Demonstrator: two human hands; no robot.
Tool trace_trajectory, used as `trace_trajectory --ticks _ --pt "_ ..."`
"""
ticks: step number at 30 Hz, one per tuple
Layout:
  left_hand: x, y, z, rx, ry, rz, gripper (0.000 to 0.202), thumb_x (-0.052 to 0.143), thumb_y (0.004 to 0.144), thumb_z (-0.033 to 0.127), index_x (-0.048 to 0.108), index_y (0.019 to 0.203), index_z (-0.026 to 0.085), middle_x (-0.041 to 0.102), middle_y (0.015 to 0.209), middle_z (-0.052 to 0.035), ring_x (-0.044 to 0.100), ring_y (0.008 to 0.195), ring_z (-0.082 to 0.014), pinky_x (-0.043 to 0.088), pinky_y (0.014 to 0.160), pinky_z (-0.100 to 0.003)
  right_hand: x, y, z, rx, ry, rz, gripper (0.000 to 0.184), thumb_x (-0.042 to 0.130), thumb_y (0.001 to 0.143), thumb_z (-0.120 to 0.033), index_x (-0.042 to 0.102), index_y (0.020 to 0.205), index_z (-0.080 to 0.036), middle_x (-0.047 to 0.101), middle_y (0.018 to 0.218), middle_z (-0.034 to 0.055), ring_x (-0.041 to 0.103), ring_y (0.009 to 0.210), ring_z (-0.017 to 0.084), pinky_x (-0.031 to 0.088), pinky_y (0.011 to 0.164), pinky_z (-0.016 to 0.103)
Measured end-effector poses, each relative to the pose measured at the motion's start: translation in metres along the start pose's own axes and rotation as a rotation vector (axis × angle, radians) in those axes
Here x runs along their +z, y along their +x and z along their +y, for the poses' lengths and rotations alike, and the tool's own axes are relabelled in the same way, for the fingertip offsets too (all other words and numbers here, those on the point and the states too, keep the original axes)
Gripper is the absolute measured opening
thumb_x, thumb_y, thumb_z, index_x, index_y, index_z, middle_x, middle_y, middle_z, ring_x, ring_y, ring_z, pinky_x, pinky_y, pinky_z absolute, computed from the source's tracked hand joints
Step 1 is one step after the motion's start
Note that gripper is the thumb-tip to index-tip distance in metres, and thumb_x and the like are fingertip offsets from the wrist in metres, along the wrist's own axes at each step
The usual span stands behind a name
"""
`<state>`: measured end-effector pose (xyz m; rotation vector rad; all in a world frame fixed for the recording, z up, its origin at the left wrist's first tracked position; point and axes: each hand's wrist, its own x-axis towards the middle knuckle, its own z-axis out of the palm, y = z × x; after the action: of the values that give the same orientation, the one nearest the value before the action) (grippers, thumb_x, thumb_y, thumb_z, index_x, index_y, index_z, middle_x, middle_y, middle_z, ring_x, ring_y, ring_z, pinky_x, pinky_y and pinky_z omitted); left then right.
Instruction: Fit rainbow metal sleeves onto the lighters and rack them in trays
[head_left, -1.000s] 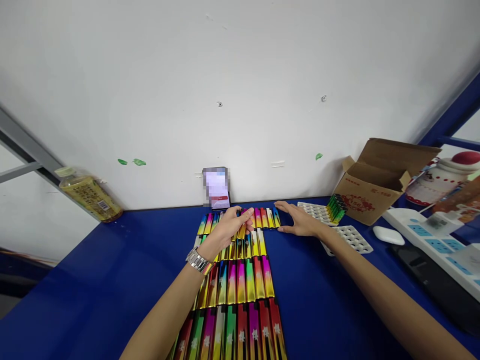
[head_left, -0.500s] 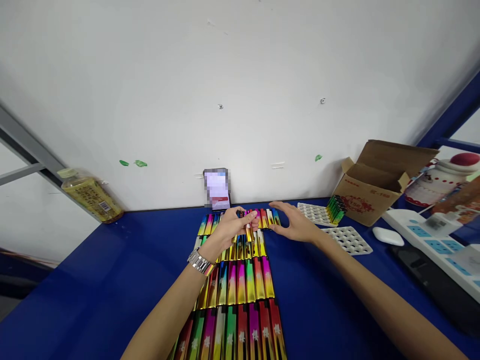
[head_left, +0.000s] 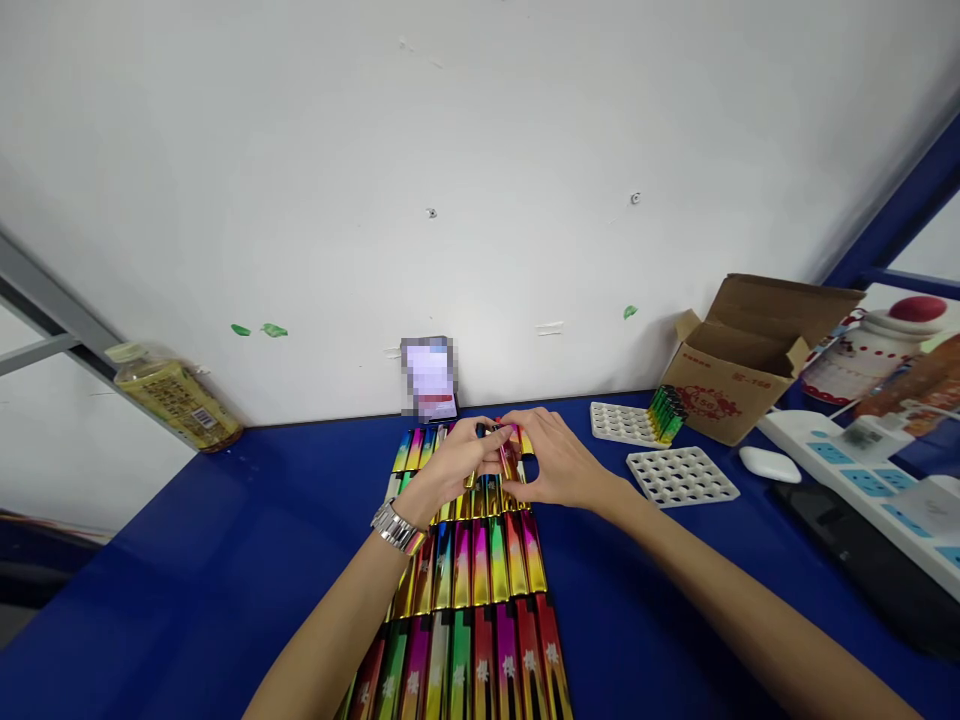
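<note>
Shiny multicoloured lighters [head_left: 480,565] lie side by side in several rows on the blue table. My left hand [head_left: 456,465], with a metal watch on the wrist, is closed over the upper rows and pinches a pink-and-gold lighter [head_left: 508,458]. From the right, my right hand [head_left: 559,462] curves around that same lighter, fingertips by its top and thumb by its lower end. Another dark lighter [head_left: 480,432] shows among the left fingers. Both hands hide parts of the two farthest rows.
A phone [head_left: 431,380] leans on the wall behind the rows. Right of them are white perforated trays [head_left: 682,476], green lighters [head_left: 666,415], an open cardboard box [head_left: 720,385], a white case [head_left: 770,464] and a power strip [head_left: 855,465]. A drink bottle [head_left: 180,400] stands at left.
My right hand has moved left from beside the rows and closed in on the lighter at my left fingers. My left hand stays nearly in place. The view has shifted slightly.
</note>
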<state>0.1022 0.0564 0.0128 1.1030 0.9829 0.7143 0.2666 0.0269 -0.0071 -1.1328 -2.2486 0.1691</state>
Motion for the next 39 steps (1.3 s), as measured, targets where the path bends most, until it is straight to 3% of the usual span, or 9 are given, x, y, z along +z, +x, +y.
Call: trace_trajectory --ticks 4,11,15,21,24,27,30,35,39 --pt "0.000 -0.003 0.002 0.004 0.015 -0.070 0.034 0.077 0.072 0.033 0.052 0.086 0.015 0.064 0.067 -0.0028 0.064 0.063 -0.0128 0.054 0.063 -0.028 -0.005 -0.007 0.004 -0.011 0.037 0.011 0.059 0.064 0.073 -0.028 0.041 0.127 -0.022 0.057 0.119 0.0114 0.052 0.107 0.028 0.043 0.089 0.045" --pt "0.001 0.000 -0.002 0.035 0.184 0.042 0.046 0.083 0.058 0.043 0.047 0.071 0.017 0.053 0.057 0.0043 0.058 0.054 -0.0102 0.055 0.055 -0.028 -0.007 -0.016 0.002 -0.064 0.030 -0.051 0.074 0.070 0.071 -0.038 0.035 0.135 -0.022 0.051 0.132 0.0130 0.046 0.121 0.032 0.037 0.100 0.052" --pt "0.005 -0.002 -0.001 0.049 0.211 0.086 0.051 0.082 0.056 0.048 0.043 0.068 0.018 0.055 0.054 0.0042 0.056 0.050 -0.0089 0.053 0.048 -0.024 -0.008 -0.019 0.001 -0.061 0.035 -0.064 0.078 0.070 0.073 -0.036 0.030 0.139 -0.021 0.046 0.138 0.0138 0.041 0.127 0.030 0.032 0.105 0.052" --pt "0.009 -0.003 -0.002 0.036 0.243 0.031 0.051 0.079 0.059 0.052 0.045 0.072 0.018 0.058 0.056 0.0029 0.059 0.050 -0.0108 0.053 0.050 -0.024 -0.019 -0.018 -0.006 -0.033 0.076 -0.129 0.083 0.070 0.068 -0.028 0.031 0.141 -0.021 0.046 0.132 0.0132 0.042 0.120 0.030 0.040 0.098 0.049" --pt "0.006 -0.002 -0.003 0.004 0.346 0.031 0.049 0.069 0.067 0.060 0.046 0.076 0.019 0.055 0.051 0.0037 0.054 0.041 -0.0101 0.043 0.039 -0.021 -0.025 -0.018 0.010 0.038 0.032 -0.122 0.080 0.068 0.071 -0.030 0.033 0.142 -0.024 0.044 0.131 0.0137 0.042 0.119 0.032 0.041 0.096 0.050" --pt "0.001 -0.001 -0.004 0.030 0.422 0.088 0.047 0.060 0.073 0.064 0.046 0.076 0.020 0.044 0.047 0.0080 0.037 0.032 -0.0060 0.026 0.032 -0.019 -0.030 -0.022 0.041 0.127 -0.036 -0.103 0.077 0.068 0.074 -0.043 0.035 0.142 -0.027 0.044 0.133 0.0134 0.039 0.121 0.035 0.037 0.097 0.053" --pt "-0.001 -0.001 -0.001 0.030 0.348 0.113 0.041 0.056 0.079 0.059 0.046 0.079 0.020 0.043 0.052 0.0079 0.034 0.034 -0.0056 0.027 0.035 -0.020 -0.031 -0.026 0.071 0.199 -0.100 -0.156 0.076 0.068 0.073 -0.045 0.038 0.141 -0.027 0.047 0.134 0.0130 0.043 0.118 0.035 0.037 0.096 0.053" --pt "-0.001 -0.003 0.001 -0.072 0.229 0.031 0.020 0.057 0.082 0.032 0.048 0.095 0.019 0.053 0.067 0.0023 0.049 0.050 -0.0094 0.038 0.045 -0.021 -0.025 -0.032 0.093 0.280 -0.154 -0.253 0.076 0.069 0.071 -0.042 0.041 0.139 -0.022 0.050 0.136 0.0116 0.044 0.117 0.035 0.037 0.096 0.050" --pt "-0.004 -0.002 -0.003 -0.070 0.107 -0.015 0.036 0.056 0.078 0.017 0.045 0.112 0.017 0.057 0.077 -0.0011 0.054 0.060 -0.0116 0.045 0.058 -0.026 -0.022 -0.031 0.093 0.312 -0.159 -0.276 0.072 0.063 0.074 -0.042 0.040 0.139 -0.020 0.050 0.136 0.0130 0.047 0.115 0.035 0.038 0.094 0.049"
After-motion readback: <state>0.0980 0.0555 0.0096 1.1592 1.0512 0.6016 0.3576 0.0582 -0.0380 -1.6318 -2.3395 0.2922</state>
